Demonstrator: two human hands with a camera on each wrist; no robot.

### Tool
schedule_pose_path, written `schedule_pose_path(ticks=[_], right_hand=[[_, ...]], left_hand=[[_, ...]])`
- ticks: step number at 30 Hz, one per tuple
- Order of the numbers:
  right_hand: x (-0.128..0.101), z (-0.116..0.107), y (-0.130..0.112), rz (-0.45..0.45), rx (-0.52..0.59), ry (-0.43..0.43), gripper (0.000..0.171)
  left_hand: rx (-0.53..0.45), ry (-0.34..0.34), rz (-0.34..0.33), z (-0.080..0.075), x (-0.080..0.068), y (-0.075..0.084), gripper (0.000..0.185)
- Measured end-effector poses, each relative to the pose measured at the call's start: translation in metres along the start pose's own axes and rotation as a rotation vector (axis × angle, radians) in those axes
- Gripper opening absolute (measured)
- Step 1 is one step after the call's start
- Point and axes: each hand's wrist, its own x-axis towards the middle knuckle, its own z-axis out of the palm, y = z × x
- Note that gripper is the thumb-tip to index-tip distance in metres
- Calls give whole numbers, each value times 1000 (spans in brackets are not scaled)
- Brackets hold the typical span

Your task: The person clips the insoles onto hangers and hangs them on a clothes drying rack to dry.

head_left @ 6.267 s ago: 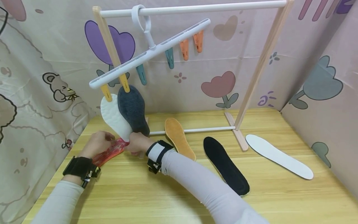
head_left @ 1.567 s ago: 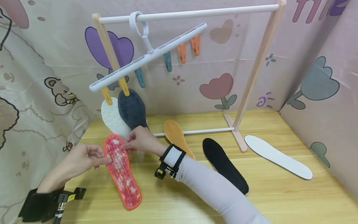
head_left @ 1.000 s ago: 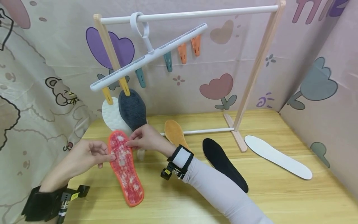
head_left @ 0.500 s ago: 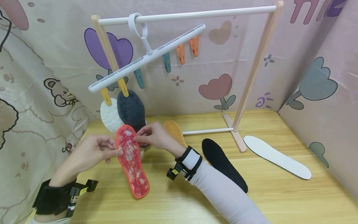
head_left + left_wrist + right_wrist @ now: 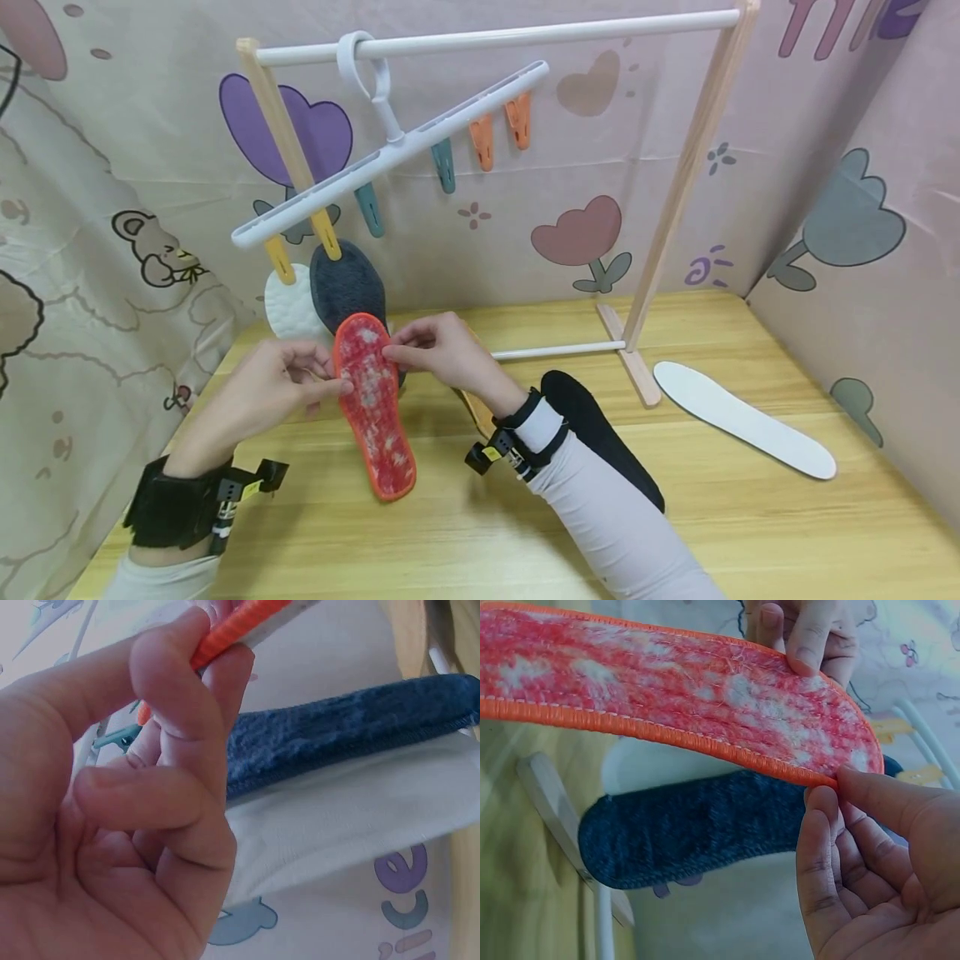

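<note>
A red-and-white fuzzy insole with an orange stitched edge is held up over the table in both hands. My left hand pinches its left edge near the upper end. On the opposite edge, my right hand pinches it between thumb and index finger; the right wrist view shows this grip on the insole closely. Behind it, a dark blue-grey fuzzy insole and a white quilted insole hang from yellow clips. The red insole covers part of both in the head view.
A tilted white hanger hangs on the rack's white rod; its teal clips and orange clips hold nothing. On the wooden table lie a black insole, a white insole and a tan insole partly hidden by my right arm.
Earlier the red insole lay low at the left with both hands on it. Since then it has been raised, moving up and rightward until it overlaps the dark insole in the head view.
</note>
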Motion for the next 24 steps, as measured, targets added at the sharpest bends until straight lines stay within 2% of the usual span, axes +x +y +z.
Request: schedule_pose_path(ticks=[7, 14, 24], right_hand=[[-3, -11, -3, -47, -44, 23, 19], [-5, -21, -6, -25, 4, 38, 18], [-6, -36, -11, -33, -3, 66, 18]], left_hand=[[-23, 1, -24, 1, 6, 7, 25], [-38, 15, -7, 3, 11, 14, 28], [-92, -15, 8, 2, 20, 27, 27]])
